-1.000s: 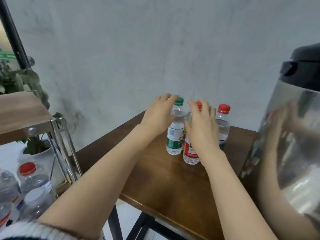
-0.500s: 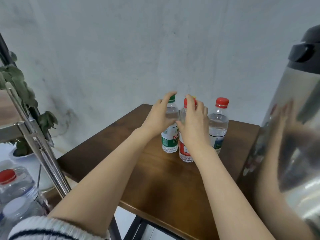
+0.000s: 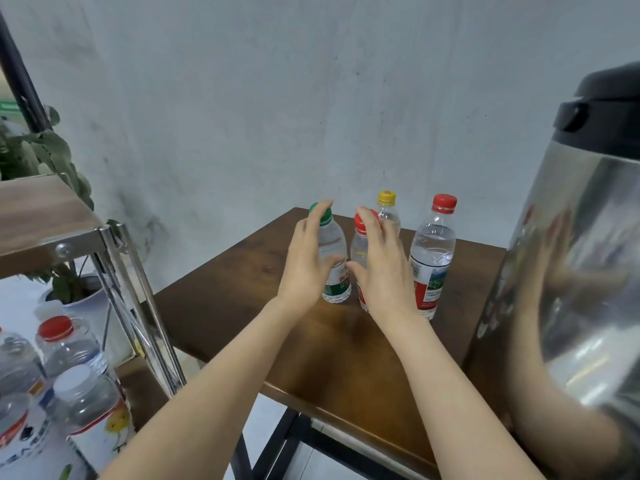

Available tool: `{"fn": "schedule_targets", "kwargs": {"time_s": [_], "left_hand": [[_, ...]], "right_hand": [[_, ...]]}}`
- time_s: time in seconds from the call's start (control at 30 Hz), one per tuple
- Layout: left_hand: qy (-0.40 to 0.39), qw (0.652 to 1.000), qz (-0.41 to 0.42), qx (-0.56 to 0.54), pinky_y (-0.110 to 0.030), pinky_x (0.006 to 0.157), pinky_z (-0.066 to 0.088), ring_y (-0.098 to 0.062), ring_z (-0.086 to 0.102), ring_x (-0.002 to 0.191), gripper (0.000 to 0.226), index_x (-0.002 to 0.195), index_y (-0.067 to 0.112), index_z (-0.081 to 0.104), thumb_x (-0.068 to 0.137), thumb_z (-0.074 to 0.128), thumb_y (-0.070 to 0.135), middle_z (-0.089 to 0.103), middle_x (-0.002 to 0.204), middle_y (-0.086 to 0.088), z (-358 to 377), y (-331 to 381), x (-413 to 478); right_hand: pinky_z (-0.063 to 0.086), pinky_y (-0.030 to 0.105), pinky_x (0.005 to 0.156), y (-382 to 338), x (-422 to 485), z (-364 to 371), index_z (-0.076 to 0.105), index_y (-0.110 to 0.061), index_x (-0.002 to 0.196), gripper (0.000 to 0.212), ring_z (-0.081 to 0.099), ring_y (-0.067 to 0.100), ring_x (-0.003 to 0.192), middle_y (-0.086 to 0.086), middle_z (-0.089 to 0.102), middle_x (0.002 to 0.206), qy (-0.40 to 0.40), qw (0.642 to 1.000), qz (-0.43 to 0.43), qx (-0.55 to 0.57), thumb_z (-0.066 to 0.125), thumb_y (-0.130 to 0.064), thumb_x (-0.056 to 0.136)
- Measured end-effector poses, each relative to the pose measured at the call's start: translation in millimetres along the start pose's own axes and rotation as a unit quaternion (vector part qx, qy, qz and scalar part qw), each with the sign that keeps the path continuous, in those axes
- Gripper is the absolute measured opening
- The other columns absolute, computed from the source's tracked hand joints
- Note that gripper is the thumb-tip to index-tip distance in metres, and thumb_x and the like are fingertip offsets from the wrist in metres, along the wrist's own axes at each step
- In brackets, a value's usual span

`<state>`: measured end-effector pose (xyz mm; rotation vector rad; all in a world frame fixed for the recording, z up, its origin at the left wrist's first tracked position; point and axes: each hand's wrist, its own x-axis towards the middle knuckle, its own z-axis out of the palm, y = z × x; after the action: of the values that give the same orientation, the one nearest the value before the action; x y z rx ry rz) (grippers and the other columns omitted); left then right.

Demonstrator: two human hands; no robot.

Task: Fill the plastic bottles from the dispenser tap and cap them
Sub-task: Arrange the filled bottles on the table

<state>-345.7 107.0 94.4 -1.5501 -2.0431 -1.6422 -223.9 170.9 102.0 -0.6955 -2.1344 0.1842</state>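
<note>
Your left hand (image 3: 306,261) and right hand (image 3: 384,275), both open, flank the green-capped bottle (image 3: 334,244) and red-capped bottle (image 3: 362,244): likely light, thin-walled, squashy, so grip mid-body gently.

Steel dispenser (image 3: 581,271), black-lidded, upright. Four clear capped bottles, upright, to its left: tall red-capped bottle (image 3: 433,251) nearest; yellow-capped bottle (image 3: 388,211) farther back; small red-capped bottle (image 3: 360,249) next; green-capped bottle (image 3: 336,258) farthest.

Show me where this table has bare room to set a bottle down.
Bare wood lies between the table's left edge and the green-capped bottle, and along the near edge. Crowded: the bottle cluster at the back, beside the dispenser.
</note>
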Motion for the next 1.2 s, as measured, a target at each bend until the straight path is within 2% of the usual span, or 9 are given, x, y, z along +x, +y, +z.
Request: {"fn": "schedule_targets", "kwargs": {"time_s": [0.23,0.33,0.5,0.57,0.7,0.83,0.9,1.0,1.2], "left_hand": [[0.009,0.999,0.001,0.049,-0.014,0.094,0.034,-0.001,0.040,0.122,0.086,0.143,0.047,0.031,0.081,0.081,0.013,0.045,0.141,0.006,-46.1,33.5,-53.3],[0.010,0.999,-0.004,0.050,-0.026,0.099,0.041,-0.008,0.046,0.123,0.088,0.143,0.043,0.033,0.078,0.082,0.010,0.049,0.139,0.003,-73.7,52.9,-79.7],[0.028,0.997,-0.001,0.074,-0.027,0.099,0.043,-0.005,0.049,0.119,0.096,0.138,0.053,0.029,0.073,0.084,0.007,0.051,0.132,0.012,-119.8,75.3,-121.9],[0.037,0.996,-0.005,0.079,-0.025,0.101,0.042,-0.002,0.049,0.121,0.097,0.135,0.055,0.029,0.072,0.085,0.007,0.051,0.130,0.018,-137.6,79.2,-138.9],[0.065,0.991,-0.001,0.117,0.001,0.100,0.026,0.026,0.033,0.120,0.098,0.135,0.052,0.028,0.070,0.087,0.009,0.036,0.130,0.040,-173.2,79.0,-173.0],[0.085,0.983,-0.030,0.159,0.003,0.102,0.022,0.030,0.027,0.122,0.098,0.142,0.041,0.031,0.069,0.087,0.008,0.032,0.133,0.041,-208.1,73.8,-206.9],[0.102,0.978,-0.052,0.176,0.001,0.102,0.024,0.027,0.029,0.124,0.098,0.144,0.040,0.032,0.069,0.087,0.008,0.036,0.137,0.035,-226.3,67.5,-224.9],[0.129,0.967,-0.092,0.200,-0.008,0.104,0.033,0.010,0.039,0.129,0.097,0.144,0.042,0.033,0.070,0.088,0.010,0.045,0.143,0.020,-250.7,58.0,-251.0],[0.169,0.938,-0.160,0.258,0.006,0.092,0.026,0.004,0.040,0.122,0.100,0.138,0.050,0.027,0.070,0.087,0.008,0.049,0.138,0.012,-290.1,42.5,-293.6]], "right_hand": [[0.048,0.038,0.100,-27.7,-34.6,-24.7,0.017,-0.038,0.150,0.091,0.041,0.021,0.137,0.000,0.035,0.153,-0.030,0.997,-0.001,0.075,0.077,-0.022,0.084],[0.046,0.033,0.098,-45.2,-51.1,-38.3,0.017,-0.039,0.150,0.092,0.041,0.018,0.137,-0.003,0.035,0.151,-0.046,0.994,-0.013,0.098,0.078,-0.022,0.083],[0.045,0.028,0.093,-78.1,-78.9,-53.0,0.017,-0.044,0.148,0.093,0.044,0.012,0.130,-0.008,0.038,0.144,-0.085,0.985,-0.044,0.141,0.079,-0.022,0.082],[0.045,0.028,0.093,-94.2,-88.2,-56.6,0.019,-0.046,0.147,0.092,0.044,0.008,0.127,-0.011,0.039,0.141,-0.099,0.980,-0.052,0.164,0.079,-0.023,0.081],[0.040,0.017,0.091,-129.3,-104.5,-53.6,0.021,-0.047,0.146,0.091,0.034,-0.012,0.111,-0.018,0.038,0.138,-0.137,0.963,-0.067,0.222,0.080,-0.024,0.081],[0.033,0.002,0.080,-169.2,-120.1,-36.8,0.026,-0.045,0.146,0.086,0.036,-0.015,0.107,-0.018,0.041,0.140,-0.177,0.943,-0.096,0.267,0.079,-0.025,0.081],[0.035,0.004,0.084,-190.5,-128.9,-24.4,0.028,-0.045,0.146,0.084,0.038,-0.012,0.109,-0.017,0.041,0.141,-0.195,0.930,-0.105,0.294,0.078,-0.028,0.081],[0.047,0.024,0.092,-222.0,-142.5,-5.2,0.028,-0.045,0.145,0.084,0.040,-0.007,0.113,-0.016,0.043,0.139,-0.227,0.912,-0.115,0.322,0.079,-0.028,0.081],[0.044,0.031,0.103,-275.3,-168.8,30.5,0.027,-0.043,0.146,0.089,0.043,0.004,0.129,-0.014,0.041,0.148,-0.280,0.878,-0.145,0.360,0.082,-0.024,0.078]]}}
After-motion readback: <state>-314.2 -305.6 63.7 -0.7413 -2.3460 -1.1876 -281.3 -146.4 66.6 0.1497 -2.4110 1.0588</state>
